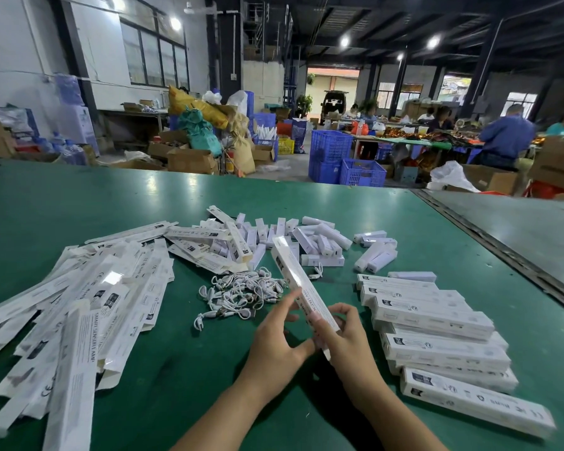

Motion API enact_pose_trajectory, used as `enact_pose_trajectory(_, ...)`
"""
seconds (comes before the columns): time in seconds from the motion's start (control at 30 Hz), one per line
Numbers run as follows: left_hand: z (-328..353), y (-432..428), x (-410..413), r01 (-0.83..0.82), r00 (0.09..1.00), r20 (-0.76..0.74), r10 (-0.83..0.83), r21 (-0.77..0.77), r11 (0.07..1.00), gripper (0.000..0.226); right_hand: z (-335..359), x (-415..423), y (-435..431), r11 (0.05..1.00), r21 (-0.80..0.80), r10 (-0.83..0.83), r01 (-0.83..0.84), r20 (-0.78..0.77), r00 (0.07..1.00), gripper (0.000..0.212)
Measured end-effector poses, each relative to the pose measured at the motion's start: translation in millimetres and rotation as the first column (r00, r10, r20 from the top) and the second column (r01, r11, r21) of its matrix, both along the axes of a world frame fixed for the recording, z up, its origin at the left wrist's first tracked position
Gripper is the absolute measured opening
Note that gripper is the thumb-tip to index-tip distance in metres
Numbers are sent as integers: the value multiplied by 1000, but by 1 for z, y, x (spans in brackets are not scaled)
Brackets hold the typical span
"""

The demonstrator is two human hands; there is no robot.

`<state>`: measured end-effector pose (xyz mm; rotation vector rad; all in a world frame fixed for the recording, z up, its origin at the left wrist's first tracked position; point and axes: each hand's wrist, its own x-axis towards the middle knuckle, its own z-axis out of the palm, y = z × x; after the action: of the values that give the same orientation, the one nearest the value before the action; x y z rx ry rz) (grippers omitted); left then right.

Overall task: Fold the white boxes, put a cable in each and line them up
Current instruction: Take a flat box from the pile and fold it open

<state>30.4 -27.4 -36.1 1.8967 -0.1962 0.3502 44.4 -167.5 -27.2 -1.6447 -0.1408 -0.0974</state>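
A white box [302,284] is held tilted above the green bench [404,222]. Its near end is gripped by the right hand [345,336], and the straight fingers of the left hand [274,340] are laid against its side. Cables [241,294] are heaped at 9 o'clock, with flat boxes [95,304] beyond them. Closed boxes [437,327] are lined up at 3 o'clock.

Head view, forward-down over table [118,203]
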Motion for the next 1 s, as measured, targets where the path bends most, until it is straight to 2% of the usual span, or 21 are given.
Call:
enact_pose_trajectory(0.13, 2, 0, 0, 25, 1000, 4, -25, 6, 1000, 83, 1, 1, 0, 1000, 9, 27, -27, -8, 1000, 48)
enact_pose_trajectory(0.2, 1, 1, 0, 34, 999, 7, -34, -2, 999, 83, 1, 1, 0, 999, 16, 43, -43, -5, 999, 44)
enact_pose_trajectory(0.3, 1, 2, 1, 30, 1000, -5, -30, -93, 995, 81, 1, 2, -1, 991, 106, 84, -83, -9, 996, 23)
enact_pose_trajectory(0.4, 1, 5, 4, 4, 999, -38, -12, -208, 978, 82, 5, 1, -3, 973, 169, 163, -158, -17, 986, 30)
enact_pose_trajectory(0.53, 3, 6, 4, 11, 999, -42, -21, -220, 975, 71, 7, 1, -5, 954, 202, 227, -221, -4, 974, 39)
enact_pose_trajectory(0.7, 2, 8, 8, 15, 999, -45, -26, -218, 976, 55, 11, -3, -6, 975, 137, 170, -177, 60, 984, 33)
enact_pose_trajectory(0.8, 1, 10, 9, 48, 997, -50, -60, -214, 976, 59, 12, -4, -7, 979, 116, 161, -170, 89, 983, 22)
enact_pose_trajectory(0.9, 0, 12, 9, 108, 990, -62, -125, -228, 968, 75, 10, -4, -10, 981, 90, 162, -173, 113, 980, 7)
enact_pose_trajectory(1.0, -2, 14, 10, 114, 990, -49, -129, -235, 965, 81, 8, -4, -10, 988, 12, 152, -155, 143, 978, 10)
